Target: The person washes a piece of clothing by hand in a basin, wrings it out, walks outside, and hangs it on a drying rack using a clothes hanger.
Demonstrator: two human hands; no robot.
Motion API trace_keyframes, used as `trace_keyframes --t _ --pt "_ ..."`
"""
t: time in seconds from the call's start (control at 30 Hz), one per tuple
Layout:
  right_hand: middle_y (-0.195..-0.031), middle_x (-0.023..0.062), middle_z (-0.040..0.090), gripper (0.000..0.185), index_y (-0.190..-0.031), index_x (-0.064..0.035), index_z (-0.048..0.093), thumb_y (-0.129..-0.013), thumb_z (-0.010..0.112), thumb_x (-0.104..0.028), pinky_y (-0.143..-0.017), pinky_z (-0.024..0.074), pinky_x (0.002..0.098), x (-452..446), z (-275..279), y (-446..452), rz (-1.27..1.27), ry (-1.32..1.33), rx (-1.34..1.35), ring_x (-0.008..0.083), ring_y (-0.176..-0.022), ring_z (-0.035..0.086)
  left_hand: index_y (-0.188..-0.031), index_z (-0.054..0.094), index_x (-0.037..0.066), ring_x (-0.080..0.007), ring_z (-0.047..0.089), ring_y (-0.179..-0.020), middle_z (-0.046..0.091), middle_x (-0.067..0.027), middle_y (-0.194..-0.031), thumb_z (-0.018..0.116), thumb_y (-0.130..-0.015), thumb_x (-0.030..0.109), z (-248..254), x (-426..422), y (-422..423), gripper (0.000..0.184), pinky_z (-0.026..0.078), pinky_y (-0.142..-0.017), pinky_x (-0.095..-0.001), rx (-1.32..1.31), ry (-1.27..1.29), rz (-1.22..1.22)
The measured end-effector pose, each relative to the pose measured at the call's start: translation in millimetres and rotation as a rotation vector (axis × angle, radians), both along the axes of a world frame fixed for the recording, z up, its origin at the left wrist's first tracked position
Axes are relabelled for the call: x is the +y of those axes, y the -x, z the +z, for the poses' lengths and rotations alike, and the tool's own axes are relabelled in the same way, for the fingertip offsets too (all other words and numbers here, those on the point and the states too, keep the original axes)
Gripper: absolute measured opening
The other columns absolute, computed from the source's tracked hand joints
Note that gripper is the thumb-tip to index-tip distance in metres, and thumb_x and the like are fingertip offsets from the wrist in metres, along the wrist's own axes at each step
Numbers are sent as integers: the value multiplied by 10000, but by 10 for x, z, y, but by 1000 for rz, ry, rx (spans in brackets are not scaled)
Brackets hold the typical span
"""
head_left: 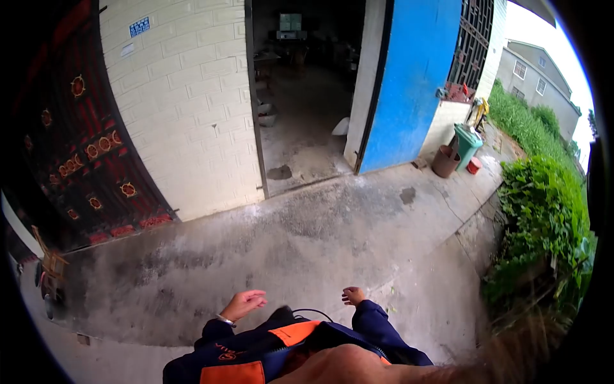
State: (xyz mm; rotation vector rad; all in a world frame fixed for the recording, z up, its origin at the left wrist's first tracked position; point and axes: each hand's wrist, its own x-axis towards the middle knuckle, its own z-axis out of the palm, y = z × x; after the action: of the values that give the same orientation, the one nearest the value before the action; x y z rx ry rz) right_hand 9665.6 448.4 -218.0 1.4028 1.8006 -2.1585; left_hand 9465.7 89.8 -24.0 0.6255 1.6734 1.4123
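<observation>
My left hand point(244, 305) is held out over the concrete ground point(300, 256), with its fingers stretched out and nothing in them. A light band circles its wrist. To its right, my right hand point(353, 296) hangs with loosely bent fingers, somewhat apart, and no object shows in it. The two hands do not touch each other. Both sleeves belong to a dark blue jacket point(256, 345) with orange patches. Between the hands, a thin black cord point(313, 312) curves near the jacket front.
Ahead is an open doorway point(307, 128) with a blue door point(409, 83) on its right. A green bin point(467, 147) and a brown bucket point(446, 161) stand beyond it. Green plants point(543, 205) line the right side. A wooden chair point(52, 262) is at far left.
</observation>
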Motion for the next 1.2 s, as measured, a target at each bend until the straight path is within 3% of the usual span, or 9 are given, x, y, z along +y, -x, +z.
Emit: trace_keyframes --t 0.2,0.27,0.3,0.47,0.57,0.93,1.03,1.1,1.2 --pt "-722 130 574 116 -774 -62 539 -766 543 -178 -563 485 367 1237 -602 323 214 675 65 256 -634 577 -1129 519 -14 -116 593 -821 634 -92 -930 506 -878 124 268 1054 1395 287 483 -741 -250 11 -155 -28" --pt "-928 151 628 299 -998 -49 588 -813 484 -259 -722 505 378 1267 -280 312 1355 -907 -198 311 -856 610 -1126 524 -10 -109 590 -816 636 -84 -932 504 -877 118 452 1226 1762 280 480 -732 -245 88 -75 28" --pt "-934 150 626 301 -997 -51 591 -813 484 -264 -728 502 378 1282 -187 377 1443 -978 -336 306 -863 608 -1126 524 -10 -109 590 -816 636 -84 -932 504 -877 118 468 1286 1924 280 480 -732 -245 94 -66 32" --pt "-964 149 621 311 -992 -62 603 -815 482 -286 -758 486 373 1775 51 1142 787 -363 -572 280 -899 598 -1126 525 -8 -105 590 -811 637 -80 -939 512 -880 142 337 1682 2503 287 474 -737 -238 -57 -12 70" --pt "-981 149 618 317 -990 -68 611 -816 482 -299 -775 477 370 2168 14 1663 728 -300 -589 264 -920 591 -1131 519 -9 -117 596 -825 635 -93 -941 511 -884 151 278 2087 2839 295 477 -736 -241 -53 4 64" --pt "-1047 147 606 343 -979 -90 639 -820 479 -348 -841 444 360 4357 -306 3941 1588 -781 -515 206 -998 569 -1151 500 -18 -132 603 -834 629 -110 -944 500 -892 176 809 4119 4552 324 486 -738 -248 98 -2 66" --pt "-840 94 643 280 -863 -66 627 -804 472 -292 -638 508 375 4978 -95 4961 1642 -1106 -299 198 -751 632 -1160 499 -9 -132 603 -839 627 -113 -951 504 -892 172 689 4543 4962 324 487 -743 -251 37 5 93" --pt "-731 91 612 223 -838 -34 579 -848 463 -224 -472 512 345 5311 -136 5571 232 152 -289 212 -606 615 -1163 499 -7 -130 602 -845 626 -110 -955 506 -890 165 496 4846 5284 323 484 -744 -247 3 19 63" --pt "-716 87 602 223 -842 -29 584 -851 455 -210 -468 514 314 5625 216 6216 249 -91 -165 190 -594 608 -1169 499 -5 -123 599 -854 628 -100 -959 511 -887 158 293 5414 6012 325 479 -745 -239 105 27 -42"
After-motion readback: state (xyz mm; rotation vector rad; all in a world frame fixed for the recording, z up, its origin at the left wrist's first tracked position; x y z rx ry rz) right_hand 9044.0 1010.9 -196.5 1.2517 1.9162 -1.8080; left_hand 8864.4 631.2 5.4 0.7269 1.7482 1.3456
